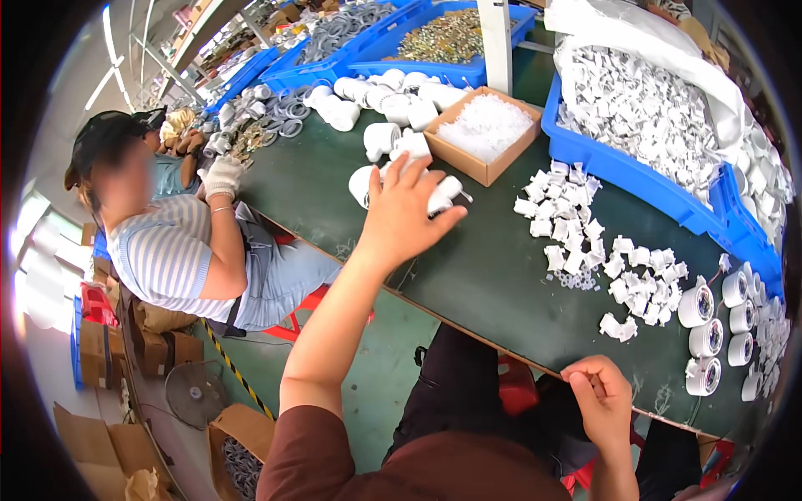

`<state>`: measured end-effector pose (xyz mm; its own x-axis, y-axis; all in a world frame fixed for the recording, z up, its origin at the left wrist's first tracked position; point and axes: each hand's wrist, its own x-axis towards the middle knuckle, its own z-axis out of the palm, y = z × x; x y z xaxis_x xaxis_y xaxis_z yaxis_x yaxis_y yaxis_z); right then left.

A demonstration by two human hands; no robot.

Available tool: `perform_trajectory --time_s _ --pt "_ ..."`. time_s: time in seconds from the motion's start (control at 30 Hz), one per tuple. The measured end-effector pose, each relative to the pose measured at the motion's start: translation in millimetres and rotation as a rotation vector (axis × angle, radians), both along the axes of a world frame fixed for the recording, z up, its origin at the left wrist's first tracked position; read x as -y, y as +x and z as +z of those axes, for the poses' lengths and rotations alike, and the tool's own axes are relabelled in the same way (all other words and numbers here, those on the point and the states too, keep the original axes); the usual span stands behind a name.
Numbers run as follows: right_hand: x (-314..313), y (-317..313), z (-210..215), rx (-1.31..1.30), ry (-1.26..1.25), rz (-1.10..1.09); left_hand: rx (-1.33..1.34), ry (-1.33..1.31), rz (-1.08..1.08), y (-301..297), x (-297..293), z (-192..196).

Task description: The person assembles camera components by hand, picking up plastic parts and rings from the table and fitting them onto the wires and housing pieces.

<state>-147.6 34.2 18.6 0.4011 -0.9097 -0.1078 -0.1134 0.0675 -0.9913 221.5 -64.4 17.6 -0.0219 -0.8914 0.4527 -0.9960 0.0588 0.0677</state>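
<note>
My left hand (408, 213) is stretched across the green table, its fingers spread over a few white cylindrical housings. One white housing (360, 185) shows to the left of the fingers, and another white piece (443, 197) shows between the fingers and thumb. Whether the palm touches them is hidden. My right hand (603, 399) rests at the table's near edge with its fingers curled in and the thumb close to them. What lies inside its curl, if anything, cannot be made out. To its right stand several round white lamp-like units (704, 337) with clear fronts.
A cardboard box (486, 171) of small clear pieces stands beyond my left hand. Loose white clips (561, 209) lie in front of a blue bin (622, 179) full of white parts. More blue bins (368, 63) line the back. A co-worker (188, 242) sits at the left, wearing gloves.
</note>
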Motion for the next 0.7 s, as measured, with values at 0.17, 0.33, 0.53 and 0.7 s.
perform_trajectory --time_s 0.17,0.33,0.53,0.7 --pt "-11.3 -6.0 -2.8 0.018 -0.009 -0.053 -0.046 -0.036 0.118 59.0 29.3 -16.3" --pt "-20.6 -11.5 -3.6 -0.010 -0.009 -0.087 -0.021 -0.021 0.111 112.8 52.7 -28.3" --pt "-18.3 -30.7 -7.0 -0.183 -0.484 -0.245 0.101 -0.228 0.129 104.4 40.7 -46.0" --pt "-6.1 -80.0 16.9 -0.694 -0.859 -0.572 -0.066 -0.267 0.090 45.4 -18.8 -28.7"
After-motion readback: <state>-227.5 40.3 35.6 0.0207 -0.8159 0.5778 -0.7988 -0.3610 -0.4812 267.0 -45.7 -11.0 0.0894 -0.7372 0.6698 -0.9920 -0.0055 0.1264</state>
